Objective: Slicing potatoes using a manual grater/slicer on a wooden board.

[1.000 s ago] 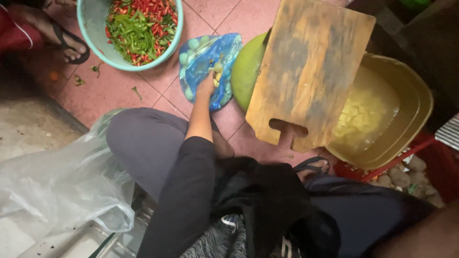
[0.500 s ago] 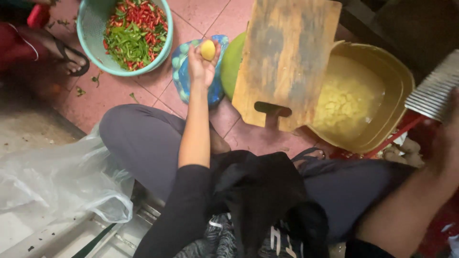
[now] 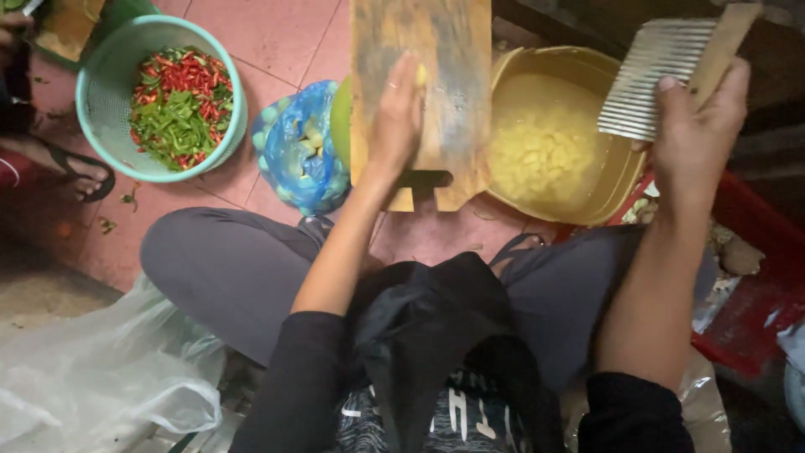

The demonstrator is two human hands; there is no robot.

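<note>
the cutting board [image 3: 436,75] lies across the tub [image 3: 587,134] of cut pieces, with the left hand [image 3: 394,117] resting on it. left of the board lies a bag [image 3: 293,151], and further left a basket [image 3: 109,92] of chillies. the right hand [image 3: 696,126] holds a ridged cutter [image 3: 654,75] over the tub's right side.

Left hand [image 3: 396,117] covers most of a yellow piece [image 3: 420,75] on the wooden board [image 3: 457,92]; its shape is unreadable. Board top and crinkle cutter [image 3: 662,80] handle run off the frame. Green bowl [image 3: 340,126] mostly hidden behind the board.
</note>
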